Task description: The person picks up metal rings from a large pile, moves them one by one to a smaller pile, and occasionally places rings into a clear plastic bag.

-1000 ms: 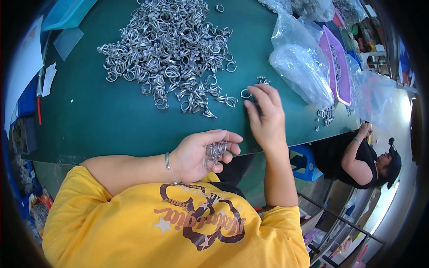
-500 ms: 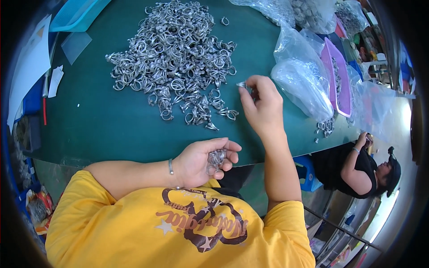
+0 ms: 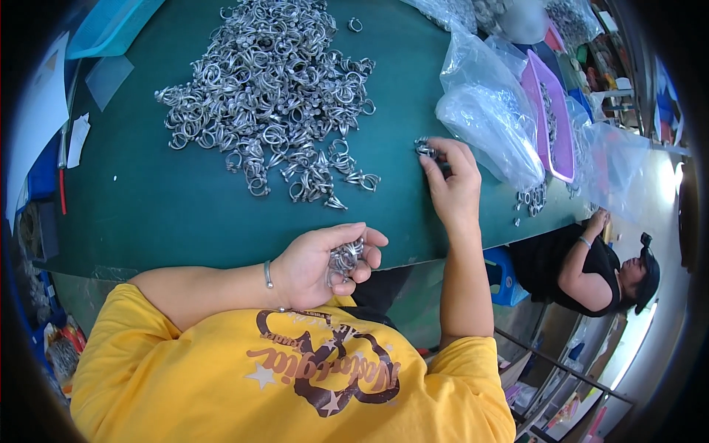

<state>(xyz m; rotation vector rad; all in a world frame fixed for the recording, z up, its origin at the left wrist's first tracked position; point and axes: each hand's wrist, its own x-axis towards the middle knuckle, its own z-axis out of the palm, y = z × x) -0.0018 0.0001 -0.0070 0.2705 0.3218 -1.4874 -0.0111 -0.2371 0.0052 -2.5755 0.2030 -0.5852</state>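
Observation:
Silvery metal rings lie in a large heap [image 3: 258, 81] on the green tabletop [image 3: 162, 214]. Below the heap, near the table's front edge, my left hand [image 3: 301, 269] is cupped palm up, fingers curled around a small bunch of rings [image 3: 346, 258]. To the right of the heap, my right hand [image 3: 456, 188] pinches one or more rings [image 3: 425, 147] between thumb and fingers. Whether those rings touch the tabletop, I cannot tell. One loose ring [image 3: 355, 25] sits apart, right of the heap's top.
Clear plastic bags [image 3: 487, 118] and a pink basket [image 3: 565, 159] with metal pieces stand at the right. Small rings [image 3: 532, 198] lie beside the basket. A blue tray [image 3: 111, 29] is at the far left. A person in black [image 3: 569, 269] sits beyond the table's right end.
My right hand has moved right, farther from the heap, with metal at its fingertips. My left hand stays cupped around its rings. The whole view has shifted slightly.

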